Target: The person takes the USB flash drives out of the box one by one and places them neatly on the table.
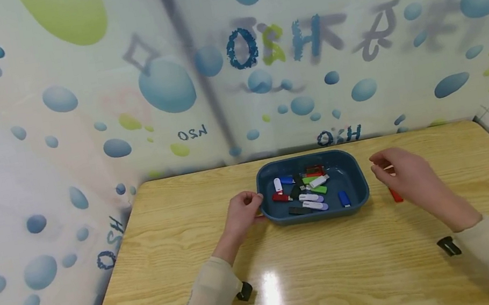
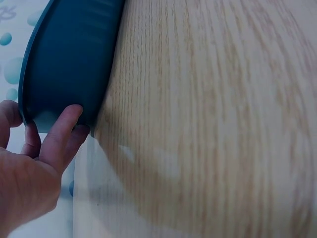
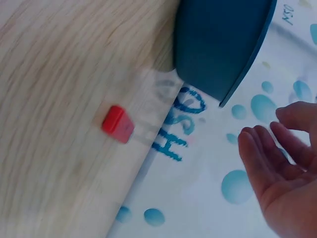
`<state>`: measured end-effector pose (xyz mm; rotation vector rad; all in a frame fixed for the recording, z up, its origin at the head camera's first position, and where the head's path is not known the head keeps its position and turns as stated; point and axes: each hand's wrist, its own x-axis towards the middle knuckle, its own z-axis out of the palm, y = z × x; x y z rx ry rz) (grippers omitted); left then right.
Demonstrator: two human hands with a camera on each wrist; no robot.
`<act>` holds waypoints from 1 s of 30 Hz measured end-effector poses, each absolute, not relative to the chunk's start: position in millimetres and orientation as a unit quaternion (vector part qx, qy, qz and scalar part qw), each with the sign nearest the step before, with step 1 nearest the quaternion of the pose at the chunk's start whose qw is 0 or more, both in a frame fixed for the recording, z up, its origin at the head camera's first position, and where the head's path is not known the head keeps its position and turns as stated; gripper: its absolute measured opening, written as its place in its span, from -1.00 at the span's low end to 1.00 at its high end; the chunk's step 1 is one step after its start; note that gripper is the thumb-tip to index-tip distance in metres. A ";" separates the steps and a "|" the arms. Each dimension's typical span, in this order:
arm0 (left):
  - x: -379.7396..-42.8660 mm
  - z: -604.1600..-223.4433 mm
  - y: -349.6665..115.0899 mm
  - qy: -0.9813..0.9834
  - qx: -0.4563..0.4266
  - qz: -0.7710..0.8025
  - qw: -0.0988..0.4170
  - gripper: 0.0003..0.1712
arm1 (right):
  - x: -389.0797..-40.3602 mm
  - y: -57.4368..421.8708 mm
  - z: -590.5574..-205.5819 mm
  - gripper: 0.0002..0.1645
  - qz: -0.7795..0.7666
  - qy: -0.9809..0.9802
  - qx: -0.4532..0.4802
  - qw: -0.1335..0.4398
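Observation:
A dark blue plastic tray (image 1: 349,177) stands near the table's back edge and contains several USB flash drives, among them a blue one (image 1: 344,199) and a white one (image 1: 277,185). My left hand (image 1: 241,212) holds the tray's left end by the rim; in the left wrist view its fingers (image 2: 64,131) touch the end wall. To the right of the tray, my right hand (image 1: 406,176) hovers with loosely bent fingers and nothing between them. Below it lies a red USB flash drive (image 3: 118,124) on the wood, partly hidden by the hand in the head view.
The wood-grain table (image 1: 335,278) reaches back to a pale wall covering (image 1: 226,106) printed with blue and green ovals. A sliver of something red (image 1: 259,217) shows beside the left hand. Black straps (image 1: 244,291) hang at both sleeves.

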<state>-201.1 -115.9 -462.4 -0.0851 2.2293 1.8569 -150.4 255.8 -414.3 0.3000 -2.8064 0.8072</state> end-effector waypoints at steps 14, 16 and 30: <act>-200.7 -463.4 -119.2 0.757 -0.030 0.641 0.120 -0.71 | -167.9 224.2 -415.9 -0.75 0.181 -0.934 0.301 0.059; -201.0 -462.8 -118.7 0.757 -0.030 0.642 0.120 -0.72 | -171.7 220.5 -417.2 -0.75 0.164 -0.929 0.328 0.052; -200.6 -461.1 -116.0 0.758 -0.028 0.641 0.119 -0.74 | -188.6 204.7 -418.6 -0.70 0.077 -0.925 0.370 -0.026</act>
